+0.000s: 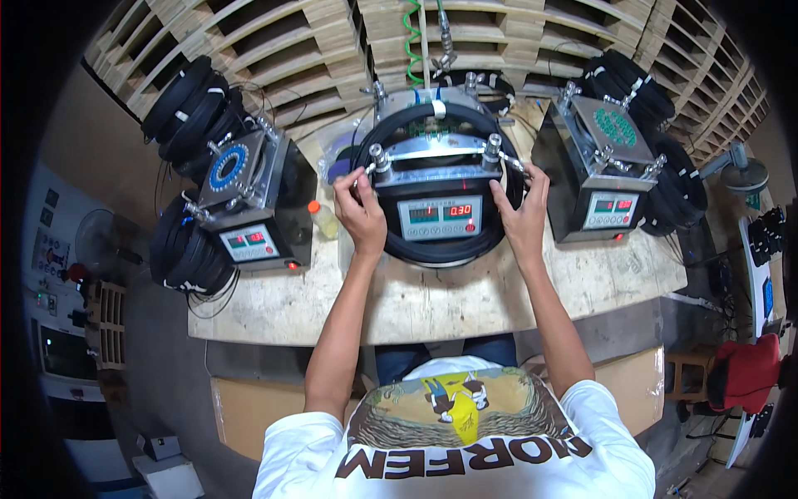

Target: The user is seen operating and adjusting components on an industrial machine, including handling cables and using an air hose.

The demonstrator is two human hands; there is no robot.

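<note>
A black machine with a red-digit display panel (440,218) stands in the middle of the table, a metal plate (440,146) on its top. A large coil of black cable (432,252), tied with white tape, loops around it. My left hand (362,218) is closed at the machine's left top corner, fingers on a small metal lever beside a knurled post (380,158). At the right corner, beside another knurled post (492,150), my right hand (522,218) curls its fingers on a matching lever, thumb near the coil. The fingers partly hide both lever ends.
Similar machines stand at left (248,204) and right (594,170), with black cable coils (195,108) beside them. An orange-capped bottle (324,219) stands near my left hand. A green spiral hose (412,37) hangs behind. The wooden table's front edge (440,339) is close to my body.
</note>
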